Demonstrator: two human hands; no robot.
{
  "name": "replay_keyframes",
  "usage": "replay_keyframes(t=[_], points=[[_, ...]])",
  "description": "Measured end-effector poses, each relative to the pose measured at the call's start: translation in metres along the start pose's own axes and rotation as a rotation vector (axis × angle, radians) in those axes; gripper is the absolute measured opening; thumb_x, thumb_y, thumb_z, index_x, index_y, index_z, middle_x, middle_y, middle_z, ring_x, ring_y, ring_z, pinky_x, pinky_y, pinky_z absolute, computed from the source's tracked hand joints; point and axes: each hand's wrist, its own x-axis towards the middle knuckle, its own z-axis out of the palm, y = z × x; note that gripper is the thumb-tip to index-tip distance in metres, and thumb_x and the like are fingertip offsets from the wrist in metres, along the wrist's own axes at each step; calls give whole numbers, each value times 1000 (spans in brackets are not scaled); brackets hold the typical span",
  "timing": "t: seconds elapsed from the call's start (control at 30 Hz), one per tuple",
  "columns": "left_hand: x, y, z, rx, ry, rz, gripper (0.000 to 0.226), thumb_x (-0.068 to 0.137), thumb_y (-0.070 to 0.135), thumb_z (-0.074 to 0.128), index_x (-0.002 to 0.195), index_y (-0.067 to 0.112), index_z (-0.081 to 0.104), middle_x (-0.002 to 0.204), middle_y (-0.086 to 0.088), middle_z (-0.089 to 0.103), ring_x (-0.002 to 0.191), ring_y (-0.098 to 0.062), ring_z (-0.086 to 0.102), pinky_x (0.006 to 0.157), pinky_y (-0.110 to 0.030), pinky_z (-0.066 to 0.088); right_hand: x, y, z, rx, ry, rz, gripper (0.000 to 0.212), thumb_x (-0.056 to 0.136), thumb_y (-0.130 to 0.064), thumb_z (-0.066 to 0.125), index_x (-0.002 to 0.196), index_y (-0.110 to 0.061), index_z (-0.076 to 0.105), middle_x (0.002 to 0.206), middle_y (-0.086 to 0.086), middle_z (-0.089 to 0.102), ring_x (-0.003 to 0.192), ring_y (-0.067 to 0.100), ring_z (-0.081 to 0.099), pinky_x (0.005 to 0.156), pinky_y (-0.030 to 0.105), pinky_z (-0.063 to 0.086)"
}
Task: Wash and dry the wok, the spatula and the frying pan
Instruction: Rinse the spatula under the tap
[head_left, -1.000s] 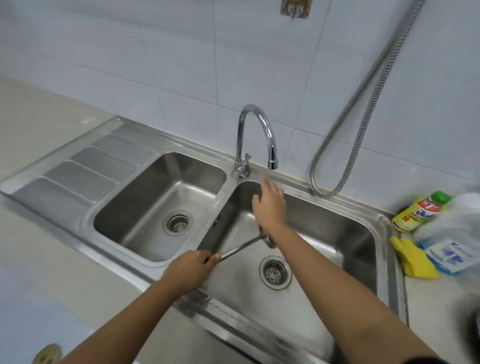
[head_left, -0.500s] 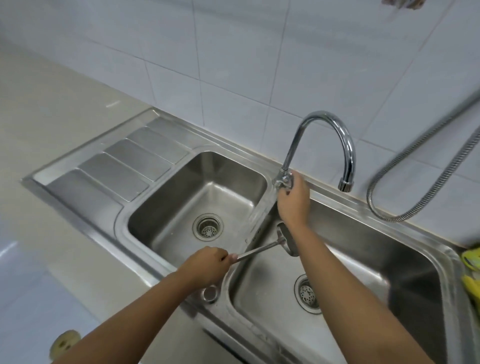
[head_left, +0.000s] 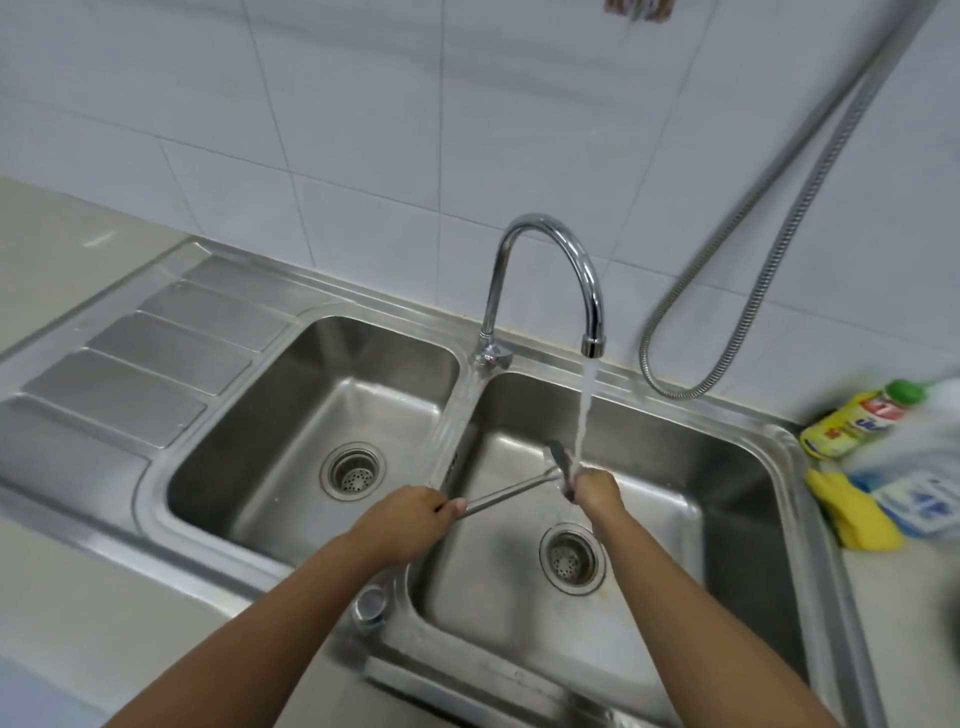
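Observation:
A steel spatula (head_left: 511, 491) lies slanted over the right basin of the double sink (head_left: 675, 415). My left hand (head_left: 415, 512) grips the end of its handle above the divider between the basins. My right hand (head_left: 597, 488) is closed around the blade end, right under the stream of water that runs from the curved tap (head_left: 550, 280). The blade's tip sticks up beside the water. No wok or frying pan is in view.
A drainboard (head_left: 140, 358) lies left of the empty left basin (head_left: 322, 415). A yellow detergent bottle (head_left: 857, 421), a yellow cloth (head_left: 852, 512) and a clear plastic bag (head_left: 924, 467) sit on the counter at the right. A metal hose (head_left: 769, 249) hangs on the tiled wall.
My right hand left the tap's lever and came down onto the spatula's blade. Water now runs from the tap. The spatula's blade end has shifted right, under the stream.

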Motion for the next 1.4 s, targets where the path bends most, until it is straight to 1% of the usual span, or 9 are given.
replay_keyframes(t=[0.17, 0.33, 0.5, 0.7, 0.93, 1.03, 1.1, 1.23, 1.4], points=[[10, 11, 12, -11, -46, 37, 47, 98, 55, 35, 69, 24, 56, 68, 10, 54, 73, -14, 55, 65, -28, 37, -1, 20, -27, 246, 18, 84, 21, 95, -20, 56, 82, -7, 66, 60, 7, 57, 45, 14, 42, 42, 24, 28], [12, 7, 18, -29, -40, 45, 49, 97, 57, 36, 68, 24, 57, 67, 9, 56, 69, -11, 55, 59, -24, 37, -2, 21, -38, 224, 37, 100, 18, 93, -15, 53, 92, -4, 67, 73, 13, 64, 51, 16, 49, 46, 24, 31], [11, -2, 14, 0, -68, 36, 46, 97, 55, 37, 68, 25, 59, 71, 7, 61, 76, -15, 60, 68, -29, 43, 0, 26, -29, 192, 22, 136, 24, 90, -20, 58, 106, -4, 65, 102, 18, 69, 81, 27, 61, 54, 26, 41], [27, 28, -3, 23, -95, 85, 44, 100, 50, 36, 69, 25, 56, 73, 8, 55, 78, -15, 56, 71, -30, 41, 0, 15, -42, 192, 42, 107, 17, 88, -21, 62, 80, -6, 65, 68, 7, 59, 55, 16, 42, 51, 28, 30], [52, 66, -9, 79, -131, 123, 51, 101, 50, 30, 91, 17, 67, 94, -1, 60, 91, -20, 59, 86, -35, 47, 10, 0, -75, 287, 170, 98, 21, 89, -9, 52, 69, -11, 56, 79, 12, 57, 71, 25, 49, 64, 33, 38], [54, 67, -8, 83, -104, 125, 48, 100, 52, 29, 87, 22, 63, 95, 0, 60, 91, -20, 59, 87, -36, 48, 10, -6, -79, 301, 189, 70, 9, 89, -9, 54, 83, -5, 59, 84, 13, 56, 64, 20, 46, 60, 31, 37], [52, 63, -9, 62, -92, 118, 48, 100, 53, 30, 85, 22, 63, 88, 2, 60, 87, -18, 59, 84, -35, 48, 7, -9, -78, 322, 185, 52, 13, 89, -10, 56, 98, -2, 60, 86, 12, 56, 65, 18, 46, 62, 32, 38], [37, 43, -14, 4, -53, 120, 44, 100, 50, 36, 70, 25, 56, 70, 10, 54, 71, -9, 54, 64, -27, 41, -11, -16, -67, 328, 128, 23, 13, 91, -6, 54, 79, -7, 59, 91, 11, 53, 73, 21, 46, 72, 35, 40], [12, 3, -18, -98, -41, 38, 45, 96, 49, 48, 66, 18, 61, 58, 7, 58, 55, -9, 55, 64, -32, 48, -27, -11, -41, 210, -13, -57, 15, 94, -8, 53, 94, -3, 67, 96, 11, 61, 76, 19, 55, 67, 29, 44]])
